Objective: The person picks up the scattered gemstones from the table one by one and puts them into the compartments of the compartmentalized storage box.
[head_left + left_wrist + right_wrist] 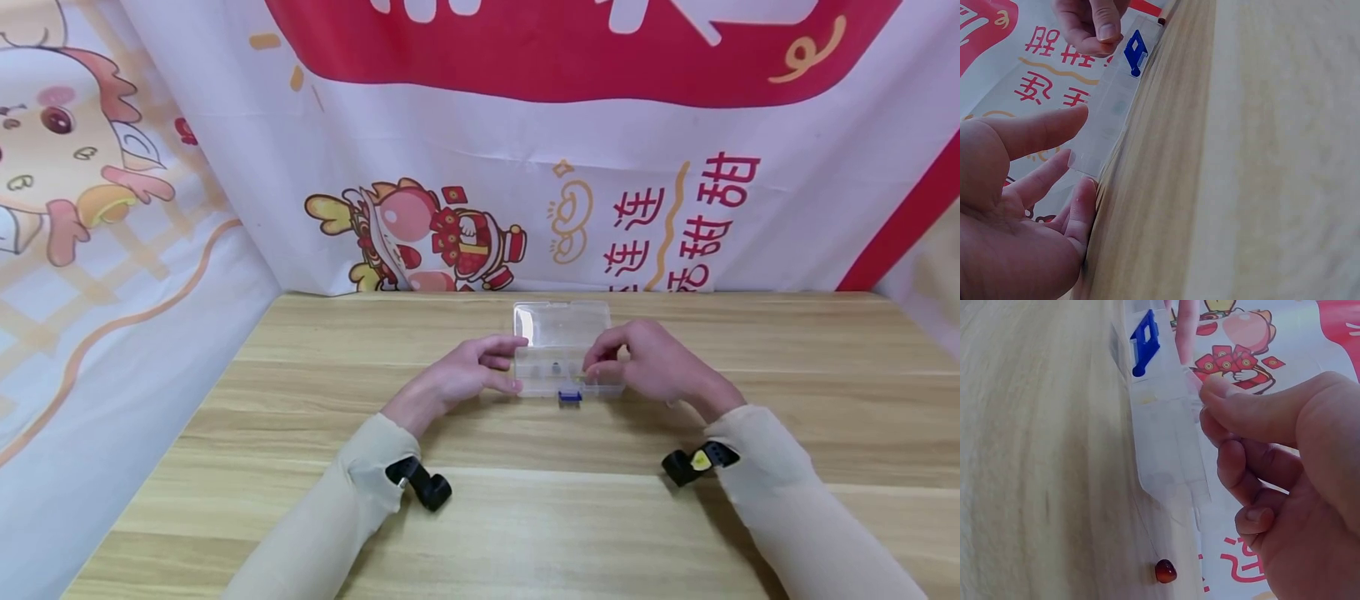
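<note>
A clear plastic compartment box (531, 377) stands on the table with its lid (566, 323) raised at the back. A blue latch (570, 397) hangs at its front. My left hand (471, 371) rests at the left end, thumb at the near corner and forefinger by the lid; its fingers (1041, 181) are spread and mostly straight. Over the right half, my right hand (656, 362) has its thumb and forefinger tips together, other fingers curled; I cannot tell whether a tiny piece is between them. A small yellowish piece (1147, 398) shows through the box wall below those fingertips.
A dark red bead-like piece (1165, 571) lies on the table beyond the box's right end. A small dark piece (556, 367) sits in a middle compartment. Behind the wooden table (525, 517) hangs a printed cloth (465, 142).
</note>
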